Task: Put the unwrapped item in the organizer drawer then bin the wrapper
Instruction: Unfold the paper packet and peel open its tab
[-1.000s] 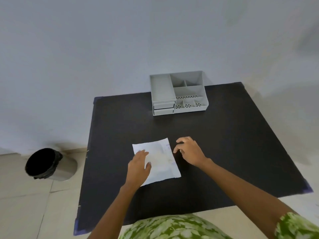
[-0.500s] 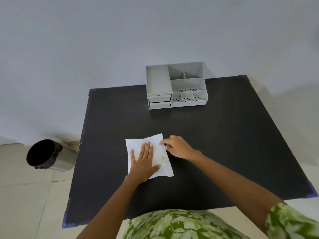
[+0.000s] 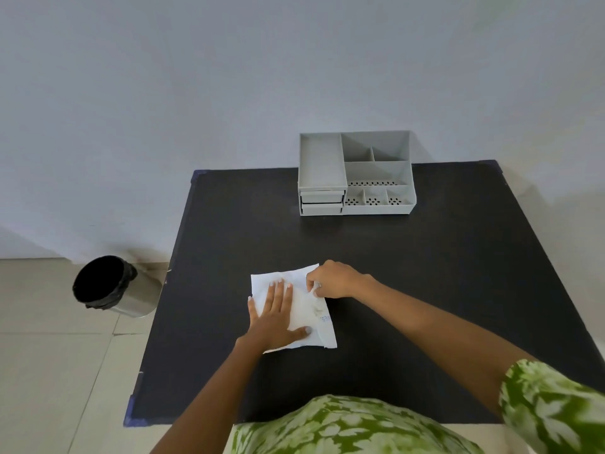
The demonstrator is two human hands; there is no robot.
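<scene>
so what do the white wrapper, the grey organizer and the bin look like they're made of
White wrapper: probably thin paper or papery plastic, matte; it creases and lies flat under the left hand.
Grey organizer: likely moulded plastic, matte, with uniform colour, thin walls and perforated floors.
Bin: apparently brushed metal, given its dull silvery sheen, lined with a black plastic bag bunched over the rim.

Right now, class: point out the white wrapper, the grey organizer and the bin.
white wrapper (image 3: 306, 308): head view, bare middle.
grey organizer (image 3: 322, 208): head view, lower drawer front.
bin (image 3: 137, 296): head view, metal side.
</scene>
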